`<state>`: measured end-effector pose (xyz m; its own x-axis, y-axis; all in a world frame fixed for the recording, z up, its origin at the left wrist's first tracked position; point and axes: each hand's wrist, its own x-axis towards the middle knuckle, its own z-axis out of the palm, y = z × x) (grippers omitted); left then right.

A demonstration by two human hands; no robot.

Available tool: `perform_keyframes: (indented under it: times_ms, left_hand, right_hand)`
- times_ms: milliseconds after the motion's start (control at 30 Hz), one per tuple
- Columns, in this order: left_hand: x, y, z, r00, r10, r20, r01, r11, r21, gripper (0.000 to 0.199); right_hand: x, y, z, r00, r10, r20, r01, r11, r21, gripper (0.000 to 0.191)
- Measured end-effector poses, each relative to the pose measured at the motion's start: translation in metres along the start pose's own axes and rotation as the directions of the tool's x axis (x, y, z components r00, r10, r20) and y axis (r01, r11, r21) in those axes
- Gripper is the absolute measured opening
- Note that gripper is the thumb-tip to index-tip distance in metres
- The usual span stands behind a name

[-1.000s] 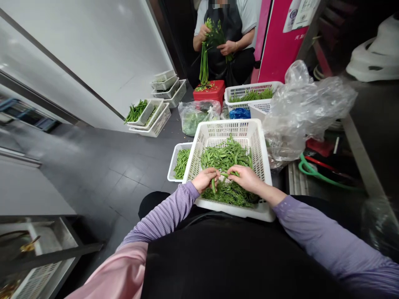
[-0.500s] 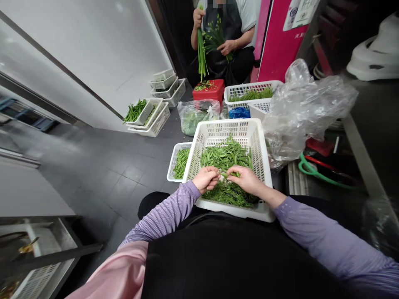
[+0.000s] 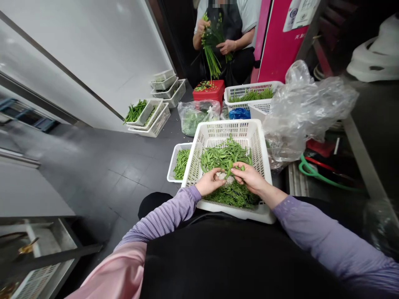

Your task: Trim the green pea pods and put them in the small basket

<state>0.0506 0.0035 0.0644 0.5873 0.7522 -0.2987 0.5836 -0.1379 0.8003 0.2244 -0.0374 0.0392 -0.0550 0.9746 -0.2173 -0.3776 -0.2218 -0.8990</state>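
Note:
A white plastic basket point(image 3: 264, 166) rests in front of my body, with a pile of green pea pods point(image 3: 222, 153) in its far half. Stringy green scraps point(image 3: 232, 196) lie heaped in its near half. My right hand point(image 3: 251, 179) pinches a pea pod point(image 3: 230, 168) upright between thumb and fingers, and more green pod ends stick out of its grip. Just left of that pod, my left hand point(image 3: 209, 182) is curved with thumb and fingers apart, and I see nothing between them. Both hands hover over the basket.
A smaller basket of green pods point(image 3: 181, 162) stands at the left. Beyond are a bag of greens point(image 3: 195, 120), a red stool point(image 3: 208, 92) and a basket of green stems point(image 3: 251, 89). A co-worker point(image 3: 226, 33) holds long green stalks. Crumpled plastic bags point(image 3: 299, 116) bulge at right.
My hands have drawn apart; the left fingers have opened off the pod, which now stands up in my right hand. The co-worker's raised hand has moved down and right with the stalks.

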Motion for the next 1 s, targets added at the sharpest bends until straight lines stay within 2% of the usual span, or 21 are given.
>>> perform_keyframes:
  times_ms: [100,167,200,233,267,300,333,367,400,433,467,533,600,633,667,733,800,867,933,1000]
  left_hand:
    - [0.004,0.019,0.000,0.994,0.083,0.066,-0.093,0.982,0.167,0.026]
    - [0.005,0.023,-0.001,0.993,0.096,0.069,-0.113,0.939,0.324,0.028]
    - [0.005,0.023,-0.004,0.992,0.105,0.066,-0.123,0.909,0.399,0.028]
    - [0.005,0.023,-0.006,0.990,0.116,0.080,-0.141,0.873,0.466,0.027]
    - [0.004,0.023,-0.010,0.986,0.128,0.111,-0.167,0.837,0.521,0.025]
    - [0.003,0.024,-0.013,0.978,0.138,0.155,-0.202,0.806,0.556,0.022]
    - [0.002,0.025,-0.017,0.967,0.152,0.203,-0.243,0.787,0.567,0.020]
    - [0.001,0.027,-0.019,0.955,0.175,0.241,-0.283,0.783,0.554,0.018]
    - [0.000,0.029,-0.021,0.944,0.209,0.254,-0.316,0.793,0.522,0.016]
    - [-0.001,0.032,-0.021,0.939,0.248,0.237,-0.335,0.814,0.475,0.015]
    - [-0.001,0.033,-0.020,0.941,0.280,0.192,-0.336,0.846,0.415,0.016]
    - [0.000,0.035,-0.013,0.956,0.291,0.042,-0.292,0.920,0.261,0.020]
    - [0.002,0.032,-0.001,0.962,0.228,-0.147,-0.216,0.972,0.092,0.024]
    - [0.004,0.029,0.005,0.955,0.182,-0.233,-0.184,0.983,0.012,0.024]
    - [0.006,0.026,0.012,0.948,0.129,-0.290,-0.154,0.986,-0.066,0.023]
    - [0.011,0.016,0.021,0.951,-0.025,-0.307,-0.056,0.966,-0.252,0.021]
    - [0.014,0.005,0.025,0.948,-0.229,-0.220,0.096,0.866,-0.490,0.020]
    - [0.014,-0.002,0.021,0.918,-0.380,-0.115,0.194,0.681,-0.706,0.018]
    - [0.014,-0.003,0.015,0.914,-0.402,-0.059,0.172,0.514,-0.840,0.015]
    - [0.015,0.002,0.010,0.935,-0.351,-0.059,0.106,0.434,-0.894,0.013]
  right_hand:
    - [-0.002,0.000,0.002,1.000,0.019,-0.010,-0.020,0.995,-0.093,0.026]
    - [-0.005,-0.003,0.001,0.991,-0.093,-0.100,0.057,0.945,-0.322,0.028]
    - [-0.006,-0.005,0.000,0.972,-0.205,-0.115,0.127,0.868,-0.481,0.029]
    - [-0.007,-0.008,-0.001,0.944,-0.322,-0.072,0.206,0.745,-0.634,0.030]
    - [-0.008,-0.010,-0.002,0.914,-0.405,0.032,0.289,0.593,-0.752,0.030]
    - [-0.009,-0.012,-0.003,0.888,-0.426,0.173,0.371,0.441,-0.817,0.029]
    - [-0.009,-0.013,-0.004,0.869,-0.390,0.305,0.440,0.325,-0.837,0.025]
    - [-0.010,-0.014,-0.004,0.856,-0.332,0.396,0.486,0.258,-0.835,0.021]
    - [-0.010,-0.015,-0.004,0.854,-0.280,0.439,0.505,0.240,-0.829,0.016]
    - [-0.009,-0.015,-0.003,0.864,-0.257,0.433,0.494,0.265,-0.828,0.013]
    - [-0.009,-0.015,-0.002,0.885,-0.254,0.389,0.458,0.328,-0.827,0.012]
    - [-0.009,-0.014,0.003,0.940,-0.240,0.241,0.336,0.538,-0.773,0.016]
    - [-0.010,-0.010,0.009,0.985,-0.146,0.088,0.169,0.781,-0.601,0.024]
    - [-0.009,-0.008,0.011,0.997,-0.077,0.032,0.083,0.876,-0.475,0.027]
    - [-0.009,-0.006,0.011,1.000,-0.015,-0.011,0.010,0.941,-0.337,0.030]
    - [-0.005,-0.008,0.003,0.996,0.044,-0.083,-0.050,0.996,-0.073,0.032]
    - [0.002,-0.017,-0.015,0.983,0.008,-0.185,0.014,0.993,0.114,0.032]
    - [0.007,-0.029,-0.034,0.958,-0.049,-0.283,0.107,0.975,0.193,0.031]
    - [0.007,-0.035,-0.041,0.956,-0.049,-0.290,0.097,0.983,0.155,0.029]
    - [0.003,-0.030,-0.031,0.979,0.007,-0.204,0.002,0.999,0.042,0.023]
